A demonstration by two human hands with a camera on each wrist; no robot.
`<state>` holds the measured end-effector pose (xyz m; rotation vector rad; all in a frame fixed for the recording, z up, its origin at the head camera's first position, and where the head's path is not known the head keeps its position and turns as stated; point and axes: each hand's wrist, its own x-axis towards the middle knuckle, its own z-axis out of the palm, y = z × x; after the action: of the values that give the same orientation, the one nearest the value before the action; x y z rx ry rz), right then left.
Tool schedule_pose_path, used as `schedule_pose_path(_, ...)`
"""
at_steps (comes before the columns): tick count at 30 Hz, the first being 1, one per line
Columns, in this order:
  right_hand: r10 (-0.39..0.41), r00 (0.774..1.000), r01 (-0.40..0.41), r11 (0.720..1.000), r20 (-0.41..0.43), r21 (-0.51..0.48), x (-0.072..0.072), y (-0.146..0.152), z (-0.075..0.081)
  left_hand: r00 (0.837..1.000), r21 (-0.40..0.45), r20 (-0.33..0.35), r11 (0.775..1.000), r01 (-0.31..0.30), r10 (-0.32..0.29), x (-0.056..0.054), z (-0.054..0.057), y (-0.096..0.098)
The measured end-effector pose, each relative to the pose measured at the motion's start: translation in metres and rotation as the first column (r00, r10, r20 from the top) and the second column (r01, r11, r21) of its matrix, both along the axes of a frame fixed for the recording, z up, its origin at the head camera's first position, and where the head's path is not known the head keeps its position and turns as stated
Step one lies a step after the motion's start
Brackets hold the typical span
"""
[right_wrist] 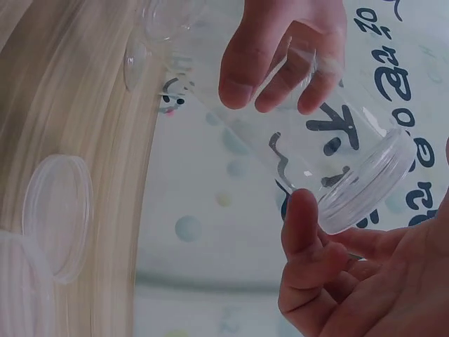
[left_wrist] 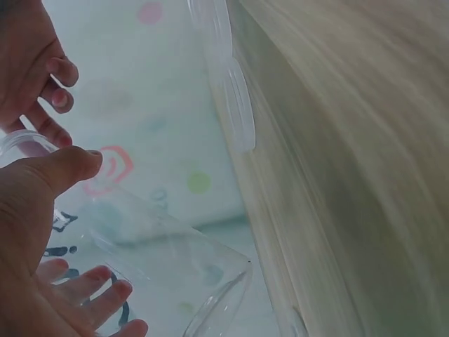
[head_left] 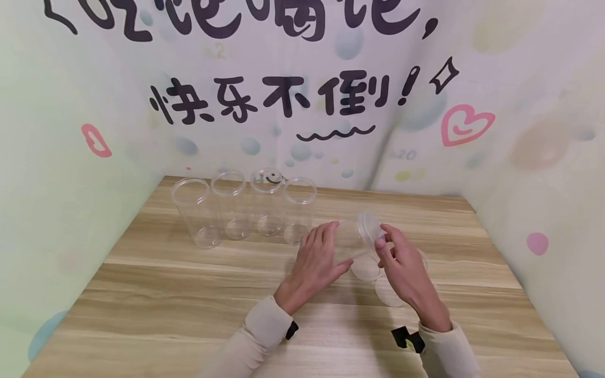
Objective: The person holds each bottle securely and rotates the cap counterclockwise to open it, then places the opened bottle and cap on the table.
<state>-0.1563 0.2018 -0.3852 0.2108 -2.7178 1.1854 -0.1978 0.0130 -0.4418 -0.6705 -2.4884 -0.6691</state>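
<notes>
A clear, straight-sided plastic jar (head_left: pixel 347 234) is held tilted above the table, its clear screw lid (right_wrist: pixel 368 182) on the mouth end toward the right. My left hand (head_left: pixel 317 257) grips the jar's body, thumb on one side and fingers on the other. At the lid end, my right hand (head_left: pixel 402 268) has its thumb and bent fingers against the rim of the lid. In the right wrist view the lid looks seated on the jar; how tightly is not visible. Below the right hand lie loose clear lids (head_left: pixel 366 269), partly covered by that hand.
Several open, upright clear jars (head_left: pixel 196 210) stand in a row at the back left of the wood-grain table (head_left: pixel 189 310). Behind it hangs a printed backdrop (head_left: pixel 283 152) with black lettering, which also covers both sides.
</notes>
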Motion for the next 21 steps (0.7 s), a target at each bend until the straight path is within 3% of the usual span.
schedule_pose_path(4, -0.014, 1.0, 0.014, 1.0, 0.024, -0.001, -0.003, -0.003, 0.0, 0.999, -0.031, -0.043, 0.999, -0.013, 0.011, 0.001, -0.002, -0.001)
schedule_pose_path(14, -0.115, 0.987, 0.101, 0.988, 0.11, 0.12, -0.009, -0.012, 0.006, 0.994, -0.131, -0.107, 0.991, -0.006, -0.008, 0.003, -0.002, -0.004)
schedule_pose_path(21, -0.122, 0.987, 0.11, 0.988, 0.108, 0.112, -0.008, -0.014, 0.008, 0.996, -0.142, -0.081, 0.99, 0.016, -0.028, 0.003, 0.0, -0.008)
